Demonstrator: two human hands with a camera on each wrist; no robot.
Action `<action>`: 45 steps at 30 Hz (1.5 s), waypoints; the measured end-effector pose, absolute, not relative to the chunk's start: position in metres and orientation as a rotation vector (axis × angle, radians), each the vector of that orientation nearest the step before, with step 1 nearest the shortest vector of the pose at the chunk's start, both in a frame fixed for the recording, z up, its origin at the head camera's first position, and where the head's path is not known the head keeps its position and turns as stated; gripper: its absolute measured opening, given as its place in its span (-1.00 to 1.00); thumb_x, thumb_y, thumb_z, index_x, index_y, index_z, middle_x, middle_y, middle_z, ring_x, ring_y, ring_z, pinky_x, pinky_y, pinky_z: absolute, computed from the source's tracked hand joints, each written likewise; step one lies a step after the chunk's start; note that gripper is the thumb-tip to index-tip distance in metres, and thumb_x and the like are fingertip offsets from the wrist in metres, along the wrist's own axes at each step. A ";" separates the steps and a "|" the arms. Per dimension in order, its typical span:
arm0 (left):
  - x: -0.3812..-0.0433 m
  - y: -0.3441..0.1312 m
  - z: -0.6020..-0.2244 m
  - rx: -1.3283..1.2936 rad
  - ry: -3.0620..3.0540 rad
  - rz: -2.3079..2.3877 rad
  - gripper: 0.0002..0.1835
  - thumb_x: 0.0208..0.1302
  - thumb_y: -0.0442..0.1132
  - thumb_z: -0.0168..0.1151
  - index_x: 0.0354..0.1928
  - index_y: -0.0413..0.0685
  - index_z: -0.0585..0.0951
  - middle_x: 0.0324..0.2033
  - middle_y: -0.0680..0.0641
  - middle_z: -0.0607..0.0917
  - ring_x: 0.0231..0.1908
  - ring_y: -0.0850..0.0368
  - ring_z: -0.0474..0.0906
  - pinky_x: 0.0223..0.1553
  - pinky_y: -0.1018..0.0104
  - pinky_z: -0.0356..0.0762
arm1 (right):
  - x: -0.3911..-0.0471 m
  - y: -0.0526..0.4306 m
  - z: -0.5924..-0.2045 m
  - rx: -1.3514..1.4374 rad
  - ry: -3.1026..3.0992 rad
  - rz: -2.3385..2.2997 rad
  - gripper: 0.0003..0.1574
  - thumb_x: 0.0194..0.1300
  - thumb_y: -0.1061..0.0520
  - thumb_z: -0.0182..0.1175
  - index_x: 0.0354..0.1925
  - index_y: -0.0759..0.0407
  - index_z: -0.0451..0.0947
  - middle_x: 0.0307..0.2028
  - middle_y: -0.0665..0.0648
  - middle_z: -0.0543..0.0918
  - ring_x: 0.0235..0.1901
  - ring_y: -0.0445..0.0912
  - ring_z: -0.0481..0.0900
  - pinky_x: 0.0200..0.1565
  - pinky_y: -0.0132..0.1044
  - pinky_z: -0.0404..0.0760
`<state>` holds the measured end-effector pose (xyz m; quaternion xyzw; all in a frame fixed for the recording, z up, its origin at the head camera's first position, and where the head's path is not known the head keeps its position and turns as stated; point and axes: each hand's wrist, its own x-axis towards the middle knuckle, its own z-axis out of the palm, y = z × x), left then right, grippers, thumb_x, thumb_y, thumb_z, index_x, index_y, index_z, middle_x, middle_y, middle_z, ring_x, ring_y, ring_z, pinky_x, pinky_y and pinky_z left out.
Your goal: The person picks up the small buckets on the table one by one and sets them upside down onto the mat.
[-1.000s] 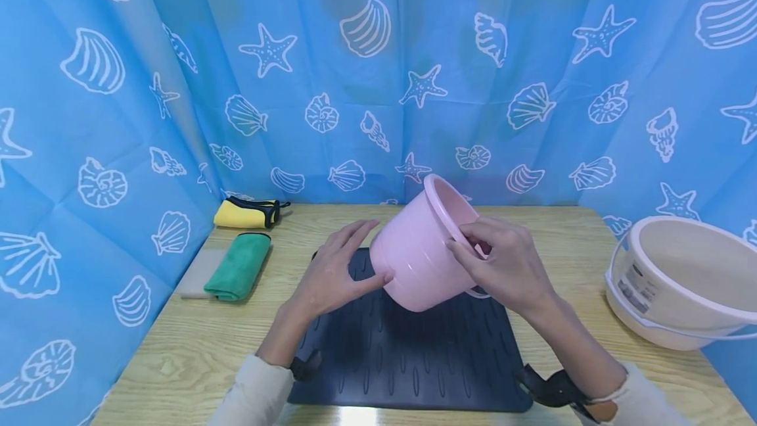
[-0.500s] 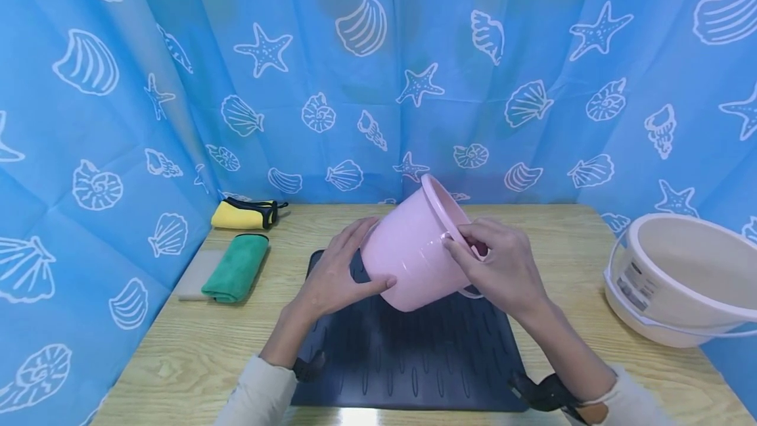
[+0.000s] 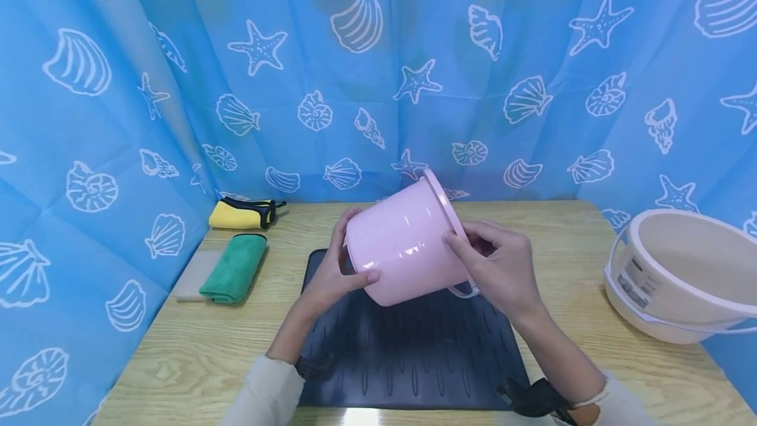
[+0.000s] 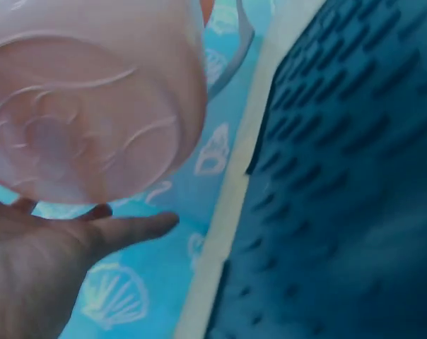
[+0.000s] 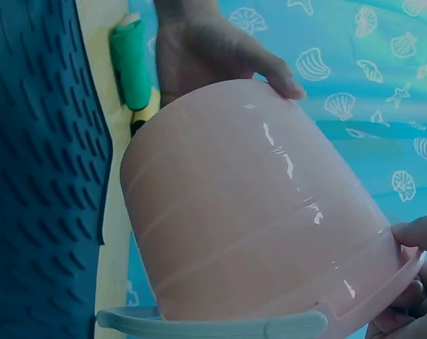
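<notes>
A pink bucket (image 3: pixel 402 242) is held tilted above the black ridged mat (image 3: pixel 414 373), its mouth facing right and its base left. My right hand (image 3: pixel 503 265) pinches the rim, thumb on the outer wall and fingers at the mouth. My left hand (image 3: pixel 334 275) cups the base, with thumb in front and fingers reaching up behind. In the left wrist view the embossed bucket base (image 4: pixel 79 134) shows over the palm. The pale bucket handle (image 5: pixel 213 326) hangs from the rim in the right wrist view.
A larger cream bucket (image 3: pixel 680 281) with a handle stands at the right. On the left lie a green cloth (image 3: pixel 235 268), a grey-beige flat piece (image 3: pixel 192 278) and a yellow cloth with black trim (image 3: pixel 239 213). A blue seashell curtain (image 3: pixel 367 84) encloses the wooden table (image 3: pixel 165 360).
The pink bucket has shifted left and tipped further onto its side. My left hand has come round its base, from beside it. My right hand keeps its pinch on the rim.
</notes>
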<state>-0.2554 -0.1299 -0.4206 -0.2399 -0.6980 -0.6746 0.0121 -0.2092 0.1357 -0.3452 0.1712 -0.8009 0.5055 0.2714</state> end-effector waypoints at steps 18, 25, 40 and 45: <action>-0.249 -0.138 -0.411 -0.644 -1.921 -2.237 0.01 0.09 -0.14 0.46 0.52 0.27 0.07 0.41 0.00 0.26 0.28 -0.20 0.33 0.08 -0.02 0.57 | -0.210 0.152 -0.327 0.592 -2.475 1.250 -0.64 0.37 -0.05 0.30 0.04 0.08 0.71 -0.22 -0.03 0.70 -0.31 -0.08 0.48 -0.42 -0.29 0.45; -0.245 -0.160 -0.399 -0.614 -1.943 -2.215 -0.01 0.10 -0.31 0.36 0.53 0.27 0.06 0.41 0.00 0.26 0.29 -0.19 0.32 0.07 0.02 0.59 | -0.206 0.166 -0.329 0.712 -2.469 1.093 -0.70 0.42 0.00 0.25 0.07 -0.01 0.70 -0.17 -0.13 0.70 -0.29 -0.18 0.50 -0.43 -0.32 0.46; -0.226 -0.201 -0.385 -0.668 -2.057 -2.034 0.06 0.07 -0.46 0.34 0.55 0.21 0.01 0.43 -0.06 0.19 0.31 -0.16 0.24 0.02 0.09 0.62 | -0.193 0.190 -0.350 0.854 -2.448 0.956 -0.71 0.30 0.19 0.36 0.00 0.02 0.71 -0.16 -0.18 0.70 -0.23 -0.27 0.58 -0.31 -0.36 0.58; -0.219 -0.216 -0.379 -0.627 -2.075 -1.999 0.07 0.06 -0.51 0.31 0.55 0.22 0.02 0.42 -0.07 0.20 0.29 -0.15 0.25 0.00 0.14 0.63 | -0.187 0.196 -0.356 0.867 -2.454 0.891 -0.70 0.26 0.21 0.38 -0.02 0.01 0.70 -0.19 -0.19 0.67 -0.22 -0.23 0.59 -0.35 -0.36 0.57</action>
